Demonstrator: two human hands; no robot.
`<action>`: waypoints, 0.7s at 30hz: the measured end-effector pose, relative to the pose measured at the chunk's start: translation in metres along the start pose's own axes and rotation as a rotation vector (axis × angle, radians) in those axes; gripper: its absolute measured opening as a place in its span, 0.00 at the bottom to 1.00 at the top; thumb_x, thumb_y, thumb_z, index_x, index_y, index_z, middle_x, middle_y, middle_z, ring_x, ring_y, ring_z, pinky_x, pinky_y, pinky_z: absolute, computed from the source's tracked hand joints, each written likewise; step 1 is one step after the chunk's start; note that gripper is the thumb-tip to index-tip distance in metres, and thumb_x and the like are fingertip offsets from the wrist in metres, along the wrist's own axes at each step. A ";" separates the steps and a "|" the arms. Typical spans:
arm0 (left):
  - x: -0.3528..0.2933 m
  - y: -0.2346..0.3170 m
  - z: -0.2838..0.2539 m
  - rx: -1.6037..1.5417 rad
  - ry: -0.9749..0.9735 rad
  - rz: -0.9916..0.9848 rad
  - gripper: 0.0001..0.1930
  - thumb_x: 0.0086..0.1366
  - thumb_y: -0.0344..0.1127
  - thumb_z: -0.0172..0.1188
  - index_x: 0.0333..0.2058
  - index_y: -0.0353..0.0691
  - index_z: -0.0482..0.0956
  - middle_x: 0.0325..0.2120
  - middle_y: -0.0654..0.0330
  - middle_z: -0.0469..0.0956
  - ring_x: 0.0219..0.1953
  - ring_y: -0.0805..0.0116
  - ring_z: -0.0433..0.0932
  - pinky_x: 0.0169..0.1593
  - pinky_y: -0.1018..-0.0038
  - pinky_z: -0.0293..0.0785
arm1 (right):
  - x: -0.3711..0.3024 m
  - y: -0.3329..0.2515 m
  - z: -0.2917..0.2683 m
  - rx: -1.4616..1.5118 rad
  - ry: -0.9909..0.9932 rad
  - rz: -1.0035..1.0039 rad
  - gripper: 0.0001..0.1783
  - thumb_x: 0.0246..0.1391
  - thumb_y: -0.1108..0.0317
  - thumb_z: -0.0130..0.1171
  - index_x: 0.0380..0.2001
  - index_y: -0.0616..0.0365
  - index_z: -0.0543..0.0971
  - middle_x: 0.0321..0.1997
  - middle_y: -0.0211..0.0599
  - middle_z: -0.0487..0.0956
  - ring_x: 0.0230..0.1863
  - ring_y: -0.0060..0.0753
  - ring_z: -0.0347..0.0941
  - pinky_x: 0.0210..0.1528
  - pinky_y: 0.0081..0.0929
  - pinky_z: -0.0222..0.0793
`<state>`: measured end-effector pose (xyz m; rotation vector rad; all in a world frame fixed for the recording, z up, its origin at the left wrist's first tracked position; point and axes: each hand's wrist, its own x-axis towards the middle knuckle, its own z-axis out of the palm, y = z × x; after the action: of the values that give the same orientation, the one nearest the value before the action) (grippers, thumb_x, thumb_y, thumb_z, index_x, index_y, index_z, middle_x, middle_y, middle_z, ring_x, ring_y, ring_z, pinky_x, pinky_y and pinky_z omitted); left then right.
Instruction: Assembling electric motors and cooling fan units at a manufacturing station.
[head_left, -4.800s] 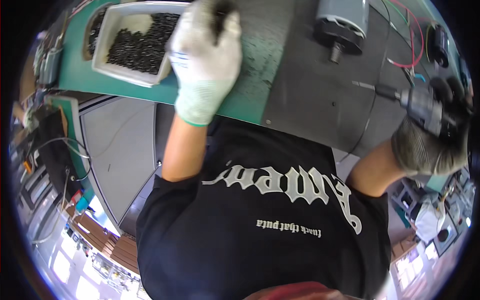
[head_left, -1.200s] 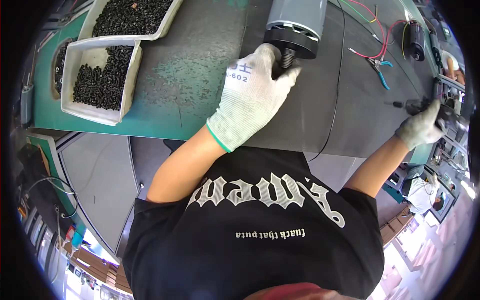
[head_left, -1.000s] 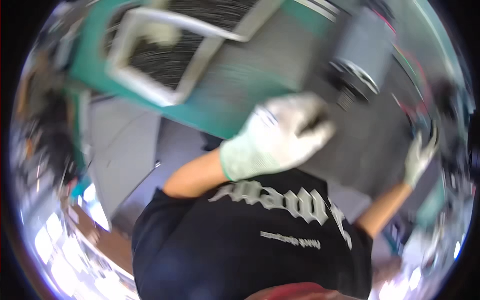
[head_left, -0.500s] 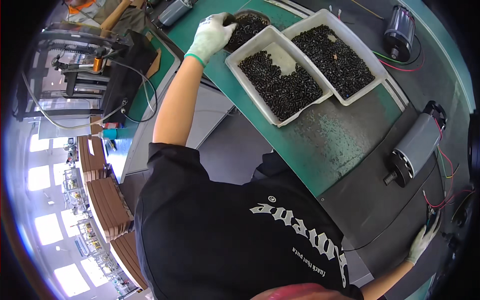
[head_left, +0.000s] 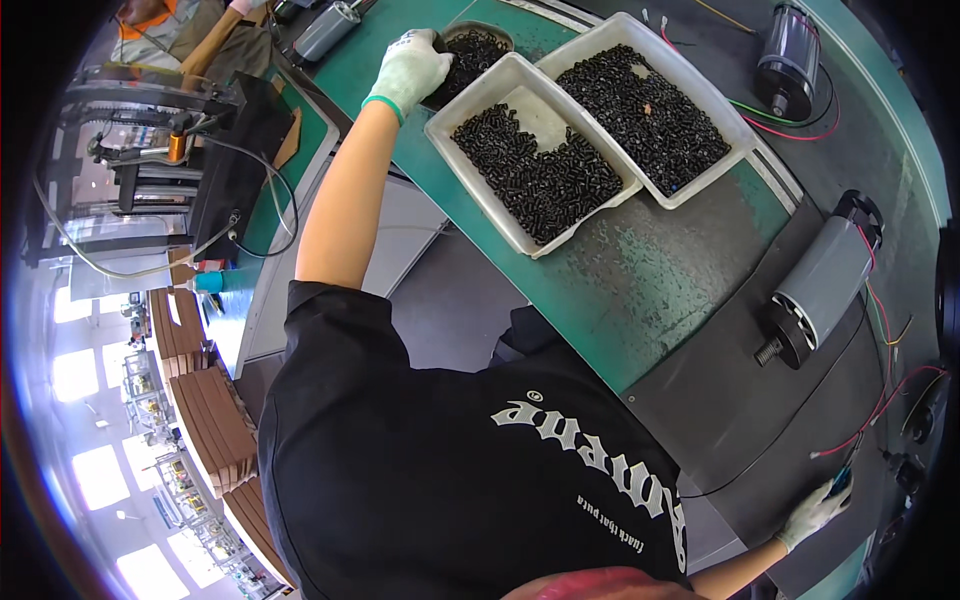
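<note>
My left hand, in a pale glove with a green cuff, reaches to the near-left rim of a dark round bowl of small black tube-like pieces. Its fingers are curled in at the bowl; what they hold is hidden. Down at the right, my right hand, also gloved, is closed around a small dark tool with teal parts, whose kind I cannot make out. Thin red wires end close above it.
Two overlapping white trays of black pieces stand on the green worktop. Grey cylindrical motors with loose wires lie at the right. A black machine frame stands at the left; another person's arm shows beyond.
My right hand has drawn back toward me with the dark tool, away from the red wire ends. My left hand has shifted slightly at the bowl. The whole view has swung a little.
</note>
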<state>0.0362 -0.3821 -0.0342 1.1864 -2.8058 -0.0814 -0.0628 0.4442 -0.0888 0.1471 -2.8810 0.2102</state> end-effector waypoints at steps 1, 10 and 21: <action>0.000 0.000 0.001 0.000 0.000 0.000 0.16 0.59 0.39 0.58 0.42 0.35 0.79 0.39 0.44 0.80 0.46 0.47 0.78 0.51 0.62 0.73 | -0.002 0.000 0.001 0.003 0.031 -0.008 0.29 0.64 0.54 0.43 0.62 0.61 0.63 0.59 0.60 0.65 0.60 0.60 0.61 0.61 0.47 0.59; -0.003 -0.016 -0.002 -0.189 0.127 0.073 0.14 0.60 0.36 0.60 0.40 0.32 0.80 0.33 0.52 0.82 0.36 0.59 0.80 0.43 0.70 0.75 | 0.000 0.002 0.007 0.641 0.182 0.364 0.26 0.63 0.60 0.42 0.58 0.67 0.68 0.53 0.48 0.73 0.49 0.39 0.71 0.47 0.30 0.67; -0.048 0.042 -0.033 -1.537 -0.288 -0.045 0.11 0.67 0.33 0.54 0.46 0.37 0.73 0.36 0.61 0.78 0.28 0.78 0.72 0.33 0.82 0.69 | 0.008 -0.108 -0.049 1.072 0.110 0.409 0.28 0.64 0.64 0.45 0.63 0.67 0.62 0.60 0.43 0.70 0.53 0.31 0.71 0.52 0.27 0.67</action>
<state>0.0427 -0.3190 -0.0011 0.7285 -1.7837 -1.9954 -0.0461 0.3448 -0.0261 -0.2621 -2.3302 1.7221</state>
